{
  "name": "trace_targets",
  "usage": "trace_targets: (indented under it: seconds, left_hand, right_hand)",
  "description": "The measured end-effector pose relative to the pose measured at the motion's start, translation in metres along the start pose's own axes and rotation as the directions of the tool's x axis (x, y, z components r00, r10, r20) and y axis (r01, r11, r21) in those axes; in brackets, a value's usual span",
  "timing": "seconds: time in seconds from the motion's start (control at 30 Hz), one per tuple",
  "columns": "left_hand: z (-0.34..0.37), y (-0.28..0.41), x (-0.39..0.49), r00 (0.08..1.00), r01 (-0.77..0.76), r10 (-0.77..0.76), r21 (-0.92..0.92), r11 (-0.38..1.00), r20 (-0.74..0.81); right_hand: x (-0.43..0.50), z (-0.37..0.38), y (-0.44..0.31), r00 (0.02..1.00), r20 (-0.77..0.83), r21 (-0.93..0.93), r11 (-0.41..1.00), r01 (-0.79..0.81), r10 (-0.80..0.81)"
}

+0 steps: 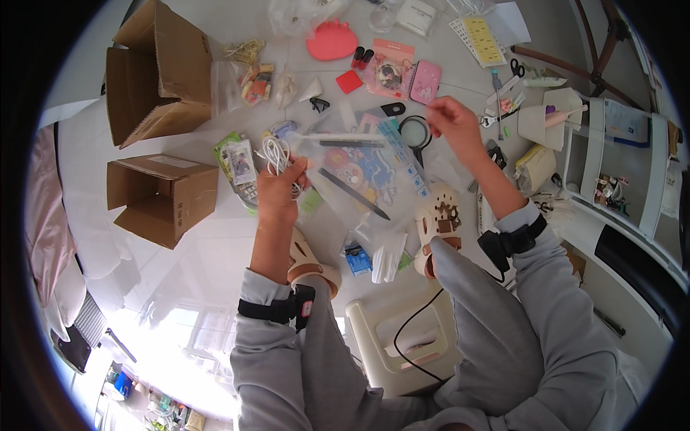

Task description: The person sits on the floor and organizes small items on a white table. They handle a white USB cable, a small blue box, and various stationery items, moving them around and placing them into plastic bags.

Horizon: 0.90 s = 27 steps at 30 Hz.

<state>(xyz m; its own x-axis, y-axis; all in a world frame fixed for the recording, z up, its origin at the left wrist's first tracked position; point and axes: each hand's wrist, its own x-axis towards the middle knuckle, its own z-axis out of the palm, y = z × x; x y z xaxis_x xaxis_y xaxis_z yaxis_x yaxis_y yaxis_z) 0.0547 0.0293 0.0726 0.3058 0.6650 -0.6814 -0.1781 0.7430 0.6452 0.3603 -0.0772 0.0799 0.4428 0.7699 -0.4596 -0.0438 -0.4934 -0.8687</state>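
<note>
My left hand (281, 186) is closed around a bundle of coiled white cable (276, 154). Beside it lies a clear plastic bag (399, 204), with pencils or pens on or in it, among them a dark flat pointed one (354, 194). It may also touch the bag's left end; I cannot tell. My right hand (453, 125) hovers at the right with its fingers bent towards the thumb; whether something thin is between them cannot be made out. Close to it are a black magnifying glass (415, 132) and a pink case (426, 82).
Two open cardboard boxes (186, 70) stand at the left. A red silicone-like pad (331, 42), black scissors (517, 67) and a screwdriver (497, 102) lie farther off. My feet in beige clogs (439, 215) flank the bag. A white cart (571, 156) stands at the right, a cream stool (372, 345) below.
</note>
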Motion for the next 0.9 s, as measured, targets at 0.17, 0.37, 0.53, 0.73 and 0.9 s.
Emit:
trace_targets:
  seconds: [0.17, 0.37, 0.53, 0.73, 0.9]
  left_hand:
    - [0.018, -0.010, -0.005, 1.000, -0.012, 0.013, 0.063, 0.998, -0.017]
    - [0.046, -0.025, -0.016, 0.997, -0.049, 0.051, 0.048, 0.998, -0.050]
    - [0.055, -0.022, -0.026, 0.999, -0.022, 0.023, 0.042, 0.999, -0.030]
    - [0.066, -0.009, -0.048, 0.990, -0.134, 0.104, 0.389, 0.911, 0.099]
    - [0.075, -0.012, -0.062, 0.975, -0.181, 0.101, 0.437, 0.881, 0.199]
  right_hand:
    - [-0.030, 0.065, -0.002, 0.949, 0.305, -0.232, 0.973, -0.006, 0.079]
    - [-0.046, 0.082, 0.008, 0.927, 0.326, -0.271, 0.958, -0.096, 0.185]
    - [-0.045, 0.075, 0.004, 0.859, 0.442, -0.230, 0.958, -0.170, 0.259]
    - [-0.046, 0.065, -0.007, 0.924, 0.320, 0.071, 0.967, -0.243, 0.209]
    - [-0.045, 0.050, -0.006, 0.957, 0.210, 0.154, 0.960, -0.232, 0.198]
